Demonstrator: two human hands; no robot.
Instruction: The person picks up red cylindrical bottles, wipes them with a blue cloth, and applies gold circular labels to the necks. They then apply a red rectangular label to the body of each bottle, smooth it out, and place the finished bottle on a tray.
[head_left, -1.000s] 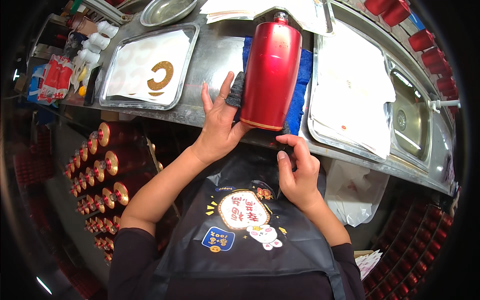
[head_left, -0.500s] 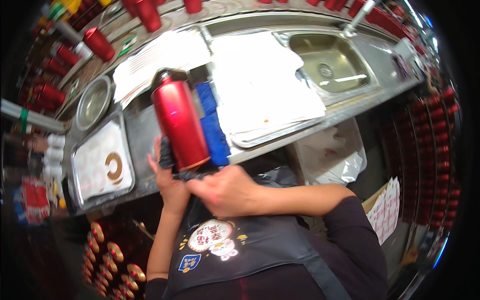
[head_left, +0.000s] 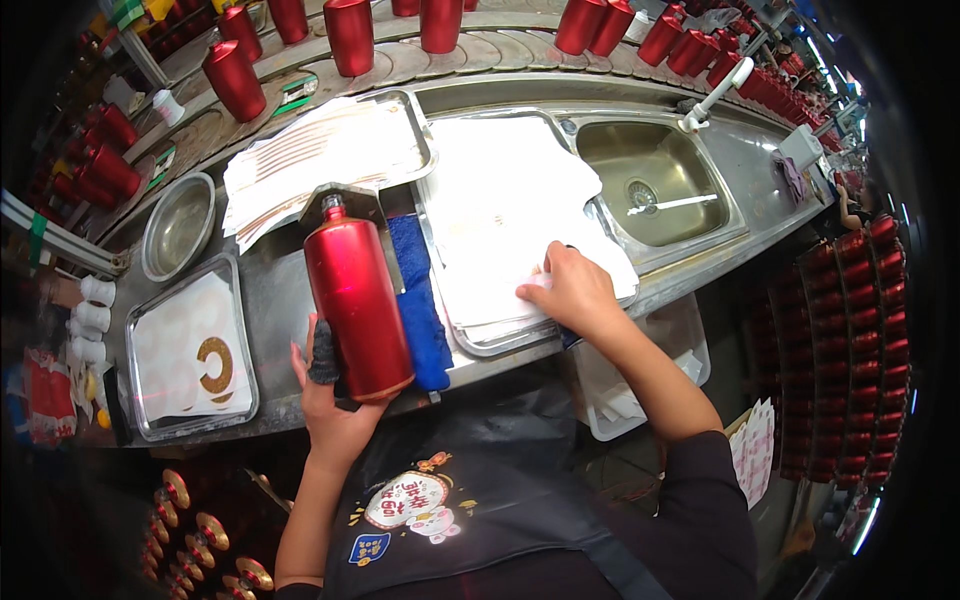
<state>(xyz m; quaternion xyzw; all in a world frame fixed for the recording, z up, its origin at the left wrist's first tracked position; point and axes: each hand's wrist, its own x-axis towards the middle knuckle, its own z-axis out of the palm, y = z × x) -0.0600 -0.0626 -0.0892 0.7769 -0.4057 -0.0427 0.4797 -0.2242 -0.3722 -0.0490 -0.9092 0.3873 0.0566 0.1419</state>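
Note:
A glossy red bottle (head_left: 358, 300) lies with its neck away from me, a dark metal bracket (head_left: 372, 210) around the neck end. My left hand (head_left: 342, 415) grips its base from the left and below; a black finger cover is on one finger. Over the near right part of a stack of white sheets (head_left: 505, 190) on a metal tray, my right hand (head_left: 575, 290) is closed in a pinch. Something pale shows between thumb and fingers, too small to name. A blue cloth (head_left: 428, 335) lies right of the bottle.
A tray (head_left: 250, 350) with a gold C-shaped piece (head_left: 214, 366) and a metal bowl (head_left: 150, 235) are at left. Striped sheets (head_left: 310, 150) lie behind the bottle, a sink (head_left: 735, 205) at right. More red bottles (head_left: 348, 35) stand on the conveyor (head_left: 400, 62).
My right hand has left the bottle's base and moved right onto the white sheets. My left hand stays at the base. The view has shifted slightly, showing more of the conveyor.

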